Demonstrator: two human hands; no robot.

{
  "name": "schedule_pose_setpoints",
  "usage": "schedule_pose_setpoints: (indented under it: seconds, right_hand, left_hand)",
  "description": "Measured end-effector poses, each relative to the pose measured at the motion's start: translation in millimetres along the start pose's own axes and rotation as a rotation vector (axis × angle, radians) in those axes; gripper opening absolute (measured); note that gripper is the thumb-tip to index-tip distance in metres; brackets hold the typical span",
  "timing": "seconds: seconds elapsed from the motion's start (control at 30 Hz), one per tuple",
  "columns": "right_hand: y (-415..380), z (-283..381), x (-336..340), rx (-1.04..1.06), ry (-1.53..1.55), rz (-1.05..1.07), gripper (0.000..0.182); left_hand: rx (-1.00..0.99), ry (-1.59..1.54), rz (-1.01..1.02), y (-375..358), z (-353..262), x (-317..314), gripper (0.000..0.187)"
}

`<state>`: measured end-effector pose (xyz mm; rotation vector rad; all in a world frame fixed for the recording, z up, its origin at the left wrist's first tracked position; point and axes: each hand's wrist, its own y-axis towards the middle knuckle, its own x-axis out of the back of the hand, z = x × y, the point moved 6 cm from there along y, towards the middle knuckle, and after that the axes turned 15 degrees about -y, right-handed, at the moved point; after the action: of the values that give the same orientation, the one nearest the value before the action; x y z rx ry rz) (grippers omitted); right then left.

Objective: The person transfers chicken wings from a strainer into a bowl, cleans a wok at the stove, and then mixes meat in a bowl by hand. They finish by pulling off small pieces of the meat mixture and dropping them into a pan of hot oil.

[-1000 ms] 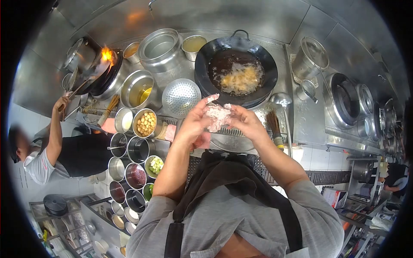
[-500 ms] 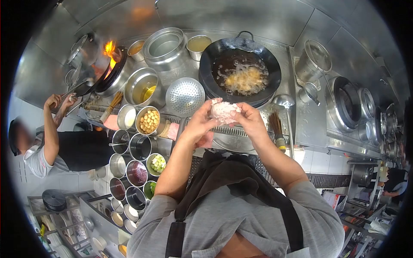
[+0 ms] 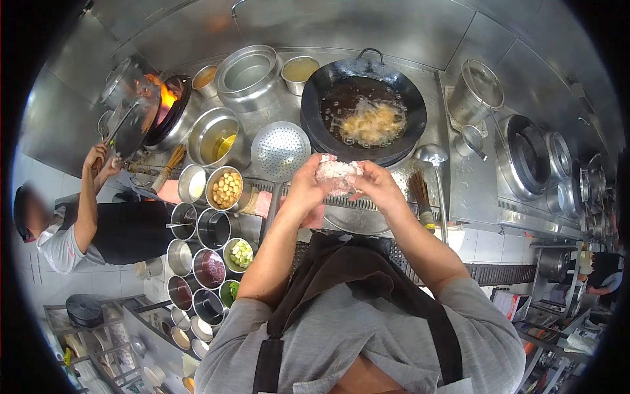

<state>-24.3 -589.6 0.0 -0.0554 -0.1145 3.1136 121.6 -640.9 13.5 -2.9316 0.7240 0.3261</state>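
A pale, flour-coated lump of raw food (image 3: 337,175) is held between my two hands in front of the wok. My left hand (image 3: 307,186) grips its left side, with the fingers curled round it. On the right side, my right hand (image 3: 379,185) has its fingers and thumb against the lump. Just beyond my hands, the black wok (image 3: 315,98) holds dark bubbling oil. Golden pieces (image 3: 373,123) fry in its middle under foam. A perforated skimmer (image 3: 280,150) lies to the left of my left hand.
Metal pots of ingredients (image 3: 224,188) stand at the left. A ladle (image 3: 432,155) and a bamboo brush (image 3: 420,190) lie at the right. A co-worker (image 3: 111,230) handles a pan over flames (image 3: 164,98) at the far left. Another wok (image 3: 529,157) is at the right.
My hands and the lump have shifted slightly down, and my fingers have moved on it. The co-worker's hands and pan have moved, and the flames are lower.
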Motion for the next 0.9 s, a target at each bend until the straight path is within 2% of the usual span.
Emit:
schedule_pose_setpoints:
  seconds: [0.13, 0.2, 0.3, 0.53, 0.7, 0.9]
  right_hand:
    - [4.1, -3.9, -0.4, 0.044, -0.103, -0.036, 0.029]
    - [6.5, -5.3, 0.9, 0.035, -0.269, -0.009, 0.027]
    - [4.8, -0.1, 3.5, -0.023, -0.333, 0.024, 0.024]
    - [0.3, 0.7, 8.0, -0.062, -0.212, 0.032, 0.018]
    - [-2.7, 1.9, 8.7, -0.056, -0.053, 0.041, 0.016]
    - [-8.5, 7.1, 15.8, -0.108, -0.065, 0.007, 0.014]
  left_hand:
    - [-0.012, 0.138, 0.094, -2.7, -1.3, -9.1, 0.041]
    - [0.026, 0.141, 0.087, -4.8, -9.1, -11.4, 0.038]
    - [0.068, 0.084, 0.052, -4.1, -4.0, -9.9, 0.031]
    - [0.116, -0.133, -0.064, -0.3, 5.7, -5.3, 0.017]
    - [0.118, -0.143, -0.12, 5.7, 8.0, -1.3, 0.017]
    - [0.077, -0.158, -0.133, 14.2, 18.2, 10.3, 0.022]
